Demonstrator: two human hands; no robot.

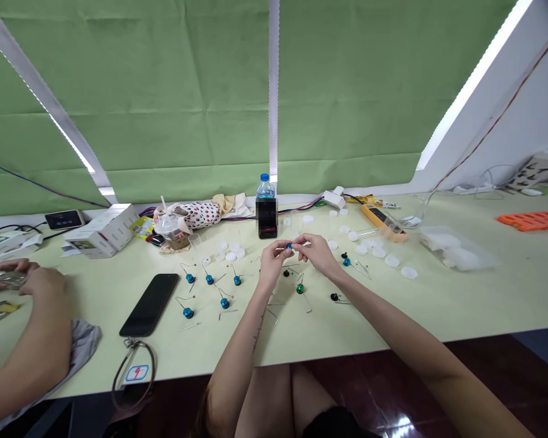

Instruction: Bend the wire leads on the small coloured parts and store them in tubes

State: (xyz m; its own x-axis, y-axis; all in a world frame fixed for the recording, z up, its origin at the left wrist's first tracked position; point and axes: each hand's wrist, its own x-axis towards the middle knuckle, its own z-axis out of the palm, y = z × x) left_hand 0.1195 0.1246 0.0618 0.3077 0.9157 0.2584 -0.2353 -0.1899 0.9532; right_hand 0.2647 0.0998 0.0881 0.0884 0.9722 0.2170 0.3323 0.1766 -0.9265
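My left hand (274, 258) and my right hand (317, 252) meet above the middle of the table. Between their pinched fingertips is a small blue round piece (289, 246), partly covered by the fingers. Just below them on the table lie a green round piece (300, 288) with thin wires and a small black knob (286, 274). To the left, several similar blue pieces with bent wires, one a blue wired piece (224, 302), stand in loose rows with hex keys beside some of them. Near my right forearm are another blue piece (346, 262) and a black knob (334, 297).
Several white discs (379, 251) are scattered on the right, near a yellow-orange meter (383, 222) and a clear plastic bag (456, 248). A black phone (149, 305) lies to the left. A bottle (265, 187) stands at the back behind another phone (268, 218). A co-worker's arm (41, 340) rests far left.
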